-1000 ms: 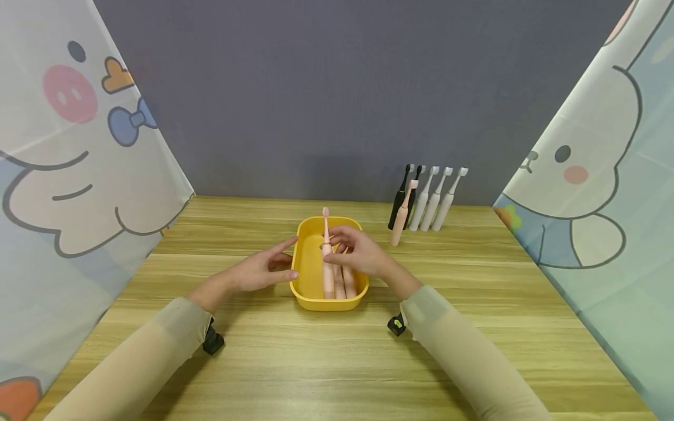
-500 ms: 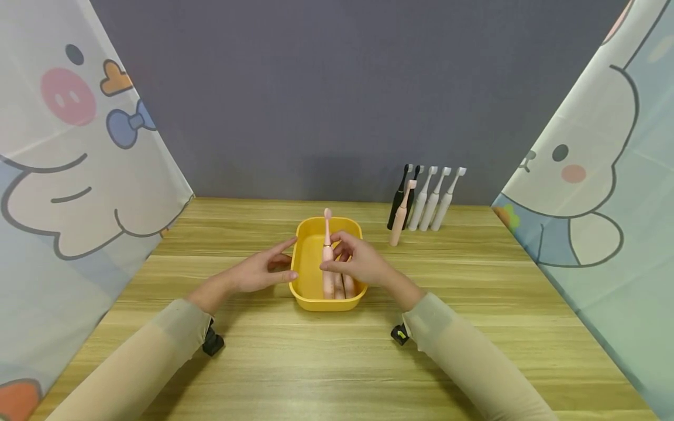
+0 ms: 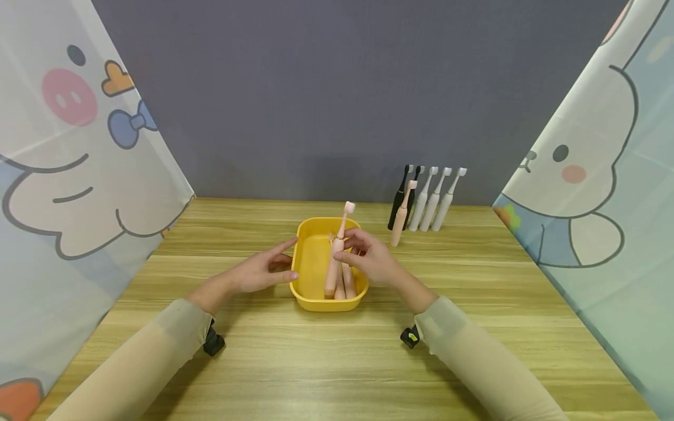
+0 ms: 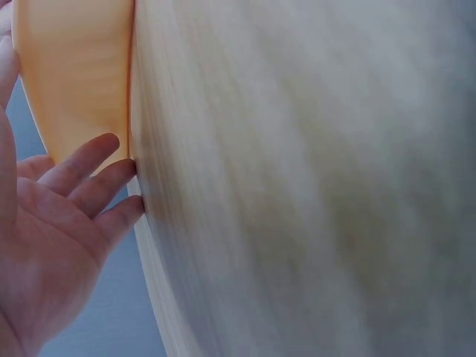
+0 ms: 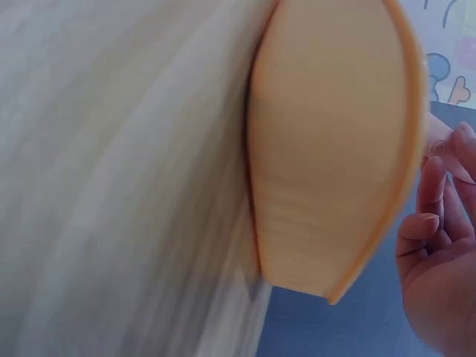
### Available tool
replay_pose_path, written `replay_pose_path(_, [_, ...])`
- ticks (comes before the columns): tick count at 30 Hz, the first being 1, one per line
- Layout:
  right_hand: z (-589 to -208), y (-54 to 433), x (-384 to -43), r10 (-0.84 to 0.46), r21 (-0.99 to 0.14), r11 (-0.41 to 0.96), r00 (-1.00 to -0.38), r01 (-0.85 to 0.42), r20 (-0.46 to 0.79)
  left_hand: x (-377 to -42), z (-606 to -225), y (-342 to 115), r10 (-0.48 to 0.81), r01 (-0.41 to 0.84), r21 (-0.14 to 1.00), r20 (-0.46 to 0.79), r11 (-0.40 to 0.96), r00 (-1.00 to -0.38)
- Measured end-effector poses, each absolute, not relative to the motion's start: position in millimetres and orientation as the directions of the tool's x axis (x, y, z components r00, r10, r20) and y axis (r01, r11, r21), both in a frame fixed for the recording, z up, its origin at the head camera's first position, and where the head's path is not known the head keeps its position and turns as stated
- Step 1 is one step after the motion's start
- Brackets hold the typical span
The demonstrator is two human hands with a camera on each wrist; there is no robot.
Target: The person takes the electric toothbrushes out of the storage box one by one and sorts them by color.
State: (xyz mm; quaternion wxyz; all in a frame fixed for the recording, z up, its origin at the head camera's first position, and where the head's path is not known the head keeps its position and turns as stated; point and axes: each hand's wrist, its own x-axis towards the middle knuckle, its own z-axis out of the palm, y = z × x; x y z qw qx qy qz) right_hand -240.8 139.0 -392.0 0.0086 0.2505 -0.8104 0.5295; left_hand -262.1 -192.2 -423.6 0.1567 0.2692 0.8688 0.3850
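Note:
In the head view, my right hand point(image 3: 372, 258) pinches a pink electric toothbrush point(image 3: 333, 270) between thumb and fingers. The toothbrush tilts, its head up and to the right above a yellow bin point(image 3: 327, 305), its base low inside the bin. Beneath and beside it lie more pink toothbrushes point(image 3: 350, 283), partly hidden by my fingers. My left hand point(image 3: 260, 272) rests at the bin's left side with fingers extended. In the left wrist view its fingertips meet the bin's outer wall point(image 4: 74, 67). The right wrist view has the bin mostly covering the held toothbrush.
Several toothbrushes stand upright at the back right of the wooden table point(image 3: 326, 368): black ones point(image 3: 396, 207), white ones point(image 3: 432, 211) and a pink one point(image 3: 399, 225) in front. A grey panel point(image 3: 337, 99) rises behind the table, with cartoon-print cloths on both sides.
My right hand has drawn the pink toothbrush to the right, and it now leans right with its bristles turned into view. The left hand and bin have stayed put.

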Motion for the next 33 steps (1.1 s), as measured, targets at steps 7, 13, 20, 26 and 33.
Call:
replay_pose_path(7, [-379.9,151.9,-243.9,-0.369,-0.820,0.278,-0.844,-0.500,0.389,-260.7,-423.1,-192.4,0.587,0.345,0.750,-0.070,0.564,-0.807])
replay_pose_path(13, [-366.5,168.2,-244.5,-0.326,-0.799,0.301,-0.844,-0.520,0.426,-260.1,-422.8,-192.1,0.583,0.342,0.746,-0.076,0.572,-0.809])
replay_pose_path(20, [-356.9,194.9,-245.1,-0.287,-0.765,0.316,-0.825,-0.562,0.487,-261.5,-424.1,-192.5,0.588,0.348,0.747,-0.070,0.566,-0.806])
replay_pose_path(26, [-358.0,221.5,-244.3,-0.248,-0.774,0.331,-0.841,-0.540,0.481,-261.9,-423.6,-193.0,0.592,0.351,0.750,-0.067,0.561,-0.803])
replay_pose_path(33, [-370.7,252.9,-244.0,-0.210,-0.781,0.393,-0.874,-0.485,0.438,-262.7,-424.8,-193.4,0.589,0.349,0.747,-0.070,0.566,-0.805])
